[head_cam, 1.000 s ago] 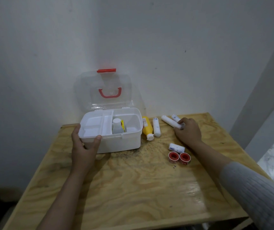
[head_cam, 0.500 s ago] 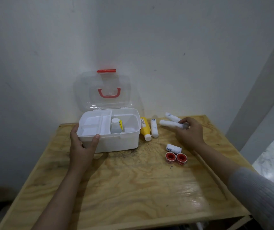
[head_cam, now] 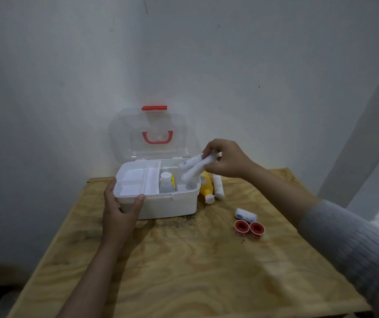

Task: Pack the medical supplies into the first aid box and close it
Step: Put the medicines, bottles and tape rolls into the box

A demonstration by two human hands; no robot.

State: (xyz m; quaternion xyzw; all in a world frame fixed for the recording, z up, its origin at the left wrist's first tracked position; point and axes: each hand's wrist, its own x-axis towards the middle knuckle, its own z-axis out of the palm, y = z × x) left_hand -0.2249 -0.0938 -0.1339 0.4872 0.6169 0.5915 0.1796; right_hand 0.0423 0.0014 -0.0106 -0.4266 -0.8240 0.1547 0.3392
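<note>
The first aid box [head_cam: 161,203] stands open at the back of the plywood table [head_cam: 184,271], its clear lid [head_cam: 148,134] w/ red handle upright against the wall. The left hand [head_cam: 119,212] grips the front-left corner of the box, thumb on the rim. The right hand [head_cam: 226,160] is closed on two white bandage rolls [head_cam: 194,167], held above the right compartment and tilted down into it. Inside, near the divider, stands a small white bottle [head_cam: 166,182]. Just beside the box, on its right, lie a yellow bottle [head_cam: 207,190] and another white roll [head_cam: 218,187], touching each other. Nearer the front lie a short white roll [head_cam: 245,215] and two red tape spools [head_cam: 249,227], side by side.
</note>
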